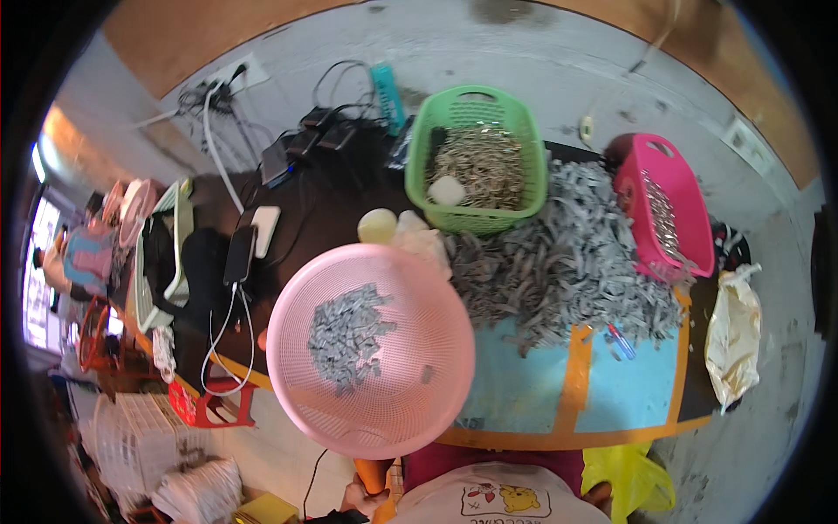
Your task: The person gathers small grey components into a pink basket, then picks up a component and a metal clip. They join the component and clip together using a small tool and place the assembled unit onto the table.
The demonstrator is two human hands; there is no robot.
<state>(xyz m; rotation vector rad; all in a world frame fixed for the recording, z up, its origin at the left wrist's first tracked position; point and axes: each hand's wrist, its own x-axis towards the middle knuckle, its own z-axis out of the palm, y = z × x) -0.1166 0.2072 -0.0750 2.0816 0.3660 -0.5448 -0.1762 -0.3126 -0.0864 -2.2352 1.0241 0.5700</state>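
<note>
A round pink mesh basket point(410, 384) is tilted toward me over the table's front edge. A patch of small grey strips point(345, 336) lies inside it, with a few pieces lying apart. At the basket's left rim, only the fingertips of my left hand point(263, 340) show, closed on the rim; the rest is hidden behind the basket. My right hand is out of sight. To the right of the basket, a large heap of grey strips point(567, 253) spreads over the table and a light blue mat point(515, 384) edged with orange tape.
Behind the heap stand a green basket point(419, 196) of small metal pieces and a magenta basket point(690, 210) of similar ones. A blue-handled tool point(621, 342) lies by the strips. Phones point(242, 253) with white cables and black adapters point(323, 131) occupy the left side.
</note>
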